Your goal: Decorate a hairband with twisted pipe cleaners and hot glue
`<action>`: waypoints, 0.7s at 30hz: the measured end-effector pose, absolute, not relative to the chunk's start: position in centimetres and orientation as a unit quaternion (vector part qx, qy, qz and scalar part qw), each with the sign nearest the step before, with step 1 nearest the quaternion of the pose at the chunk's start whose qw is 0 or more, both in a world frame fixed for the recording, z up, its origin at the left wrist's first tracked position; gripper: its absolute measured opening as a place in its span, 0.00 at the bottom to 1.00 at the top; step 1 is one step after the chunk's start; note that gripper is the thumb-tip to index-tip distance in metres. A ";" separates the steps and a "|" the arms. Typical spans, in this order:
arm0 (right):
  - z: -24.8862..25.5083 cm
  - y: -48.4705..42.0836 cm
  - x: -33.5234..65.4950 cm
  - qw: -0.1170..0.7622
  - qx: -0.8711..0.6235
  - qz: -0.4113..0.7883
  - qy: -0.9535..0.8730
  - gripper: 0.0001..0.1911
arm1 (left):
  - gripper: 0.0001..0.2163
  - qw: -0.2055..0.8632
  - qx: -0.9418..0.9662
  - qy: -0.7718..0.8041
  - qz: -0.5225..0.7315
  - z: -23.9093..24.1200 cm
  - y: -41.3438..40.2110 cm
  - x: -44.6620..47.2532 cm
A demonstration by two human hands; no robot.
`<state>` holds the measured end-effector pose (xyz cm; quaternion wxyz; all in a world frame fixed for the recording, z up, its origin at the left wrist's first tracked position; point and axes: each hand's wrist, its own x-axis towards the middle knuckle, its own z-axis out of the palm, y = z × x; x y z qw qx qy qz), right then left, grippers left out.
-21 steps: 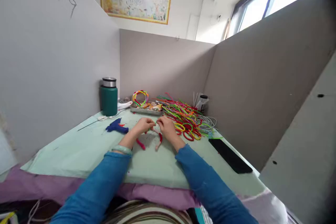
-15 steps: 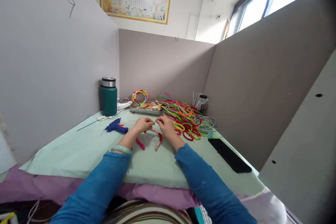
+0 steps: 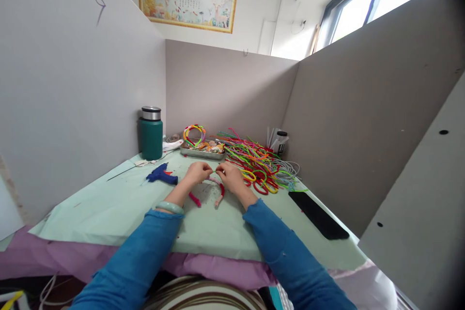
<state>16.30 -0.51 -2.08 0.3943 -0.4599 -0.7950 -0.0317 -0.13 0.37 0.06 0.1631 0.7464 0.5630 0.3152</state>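
My left hand (image 3: 196,173) and my right hand (image 3: 230,176) meet at the middle of the table, fingers pinched together on a curved headband (image 3: 217,190) wrapped in pink and red fuzzy pipe cleaner. The band's two ends point down toward me, resting on the pale green table cover (image 3: 109,208). A green bangle (image 3: 168,207) sits on my left wrist. Both arms wear blue sleeves.
A blue glue gun (image 3: 161,175) lies left of my hands. A green flask (image 3: 151,134) stands at the back left. A metal tray (image 3: 202,149) with a rainbow headband, a heap of coloured pipe cleaners (image 3: 258,164) and a black phone (image 3: 318,215) lie to the right. Grey partitions surround the table.
Nothing has visibly changed apart from a slight shift of the camera; both hands stay pinched on the headband.
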 end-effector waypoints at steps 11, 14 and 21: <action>-2.2 -0.2 15.8 0.472 -0.456 0.084 -0.750 0.04 | 0.07 0.275 0.708 0.535 0.369 -0.4 0.5 -0.2; -2.2 -0.1 15.2 0.546 -0.426 0.256 -0.674 0.05 | 0.07 0.408 0.661 0.477 0.411 -0.3 0.1 0.0; -1.8 -0.4 14.7 0.573 -0.378 0.422 -0.592 0.11 | 0.13 0.511 0.605 0.425 0.439 0.1 -0.3 0.1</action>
